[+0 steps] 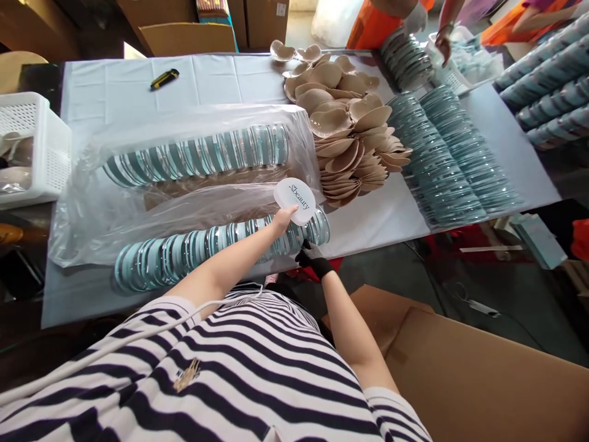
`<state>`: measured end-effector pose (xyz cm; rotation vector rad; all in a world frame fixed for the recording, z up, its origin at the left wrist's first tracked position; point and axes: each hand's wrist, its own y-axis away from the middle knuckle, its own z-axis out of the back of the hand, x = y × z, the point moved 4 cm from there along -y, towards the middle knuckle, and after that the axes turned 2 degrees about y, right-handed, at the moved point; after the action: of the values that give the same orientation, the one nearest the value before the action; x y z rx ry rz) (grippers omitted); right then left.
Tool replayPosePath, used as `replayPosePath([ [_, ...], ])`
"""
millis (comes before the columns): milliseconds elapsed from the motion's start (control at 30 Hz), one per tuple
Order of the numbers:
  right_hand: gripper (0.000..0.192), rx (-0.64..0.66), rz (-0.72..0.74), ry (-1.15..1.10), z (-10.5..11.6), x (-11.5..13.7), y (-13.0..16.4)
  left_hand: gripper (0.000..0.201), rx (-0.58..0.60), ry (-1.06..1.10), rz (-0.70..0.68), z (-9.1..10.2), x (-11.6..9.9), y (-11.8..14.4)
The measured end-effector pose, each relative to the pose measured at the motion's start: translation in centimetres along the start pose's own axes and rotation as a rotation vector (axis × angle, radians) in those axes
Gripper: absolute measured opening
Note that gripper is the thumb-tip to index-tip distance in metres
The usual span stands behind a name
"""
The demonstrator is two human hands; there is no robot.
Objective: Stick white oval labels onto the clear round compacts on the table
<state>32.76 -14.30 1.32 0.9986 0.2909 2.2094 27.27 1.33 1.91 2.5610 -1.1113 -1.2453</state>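
My bare left hand [284,221] pinches a white rounded card [294,197] printed with "beauty", thumb on its lower edge. Below it, my right hand [315,259], in a black glove with grey on it, is closed at the right end of the near row of clear plastic cases [216,245]. Its fingers curl against the end case and are partly hidden. This row, with pale blue and silver bands, lies along the table's front edge. Behind it, a second row of cases [197,153] rests on a clear plastic bag [87,227].
Beige bra cups [345,135] are heaped right of the bag. Further right lie long rows of clear cases [442,159]. A box cutter [164,80] lies at the back. A white basket [57,147] stands left, an open carton [478,374] right. Other people's hands [444,44] work beyond.
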Motion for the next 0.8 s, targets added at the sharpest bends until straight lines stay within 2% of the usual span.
replayPosePath([
  [100, 0.032, 0.086, 0.027, -0.113, 0.4, 0.0, 0.0, 0.043, 0.006, -0.030, -0.004, -0.1, 0.3, -0.3],
  [167, 0.036, 0.078, 0.026, -0.149, 1.7, 0.4, -0.5, 0.040, -0.002, -0.048, -0.003, -0.4, 0.3, -0.2],
  [233, 0.041, -0.086, 0.042, -0.156, 4.2, 1.2, -1.4, 0.038, -0.014, -0.033, 0.009, -0.7, 0.0, 0.2],
  [300, 0.047, -0.378, 0.104, -0.130, 7.2, 2.4, -2.0, 0.038, -0.008, 0.008, 0.046, -1.0, -0.4, 1.2],
  [367, 0.053, -0.598, 0.208, -0.055, 9.0, 4.2, -2.0, 0.038, 0.020, 0.035, 0.105, -1.0, -0.8, 2.6],
  [433, 0.054, -0.673, 0.339, 0.052, 8.7, 6.4, -1.5, 0.035, 0.029, 0.024, 0.150, -0.5, -1.2, 3.9],
  [533, 0.046, -0.709, 0.474, 0.179, 6.2, 9.5, 0.1, 0.028, -0.007, -0.034, 0.186, 0.8, -1.9, 5.4],
  [567, 0.044, -0.705, 0.449, 0.203, 5.4, 10.1, 0.5, 0.026, -0.017, -0.049, 0.195, 1.1, -2.1, 5.7],
  [633, 0.043, -0.678, 0.297, 0.203, 4.5, 10.1, 1.4, 0.027, 0.009, -0.066, 0.202, 1.4, -2.6, 6.0],
  [733, 0.049, -0.764, 0.048, 0.168, 5.1, 7.6, 4.4, 0.031, 0.035, -0.043, 0.158, 1.8, -3.5, 5.6],
  [800, 0.050, -0.806, 0.012, 0.245, 5.4, 5.3, 7.5, 0.034, -0.026, 0.013, 0.117, 2.5, -4.1, 4.6],
])
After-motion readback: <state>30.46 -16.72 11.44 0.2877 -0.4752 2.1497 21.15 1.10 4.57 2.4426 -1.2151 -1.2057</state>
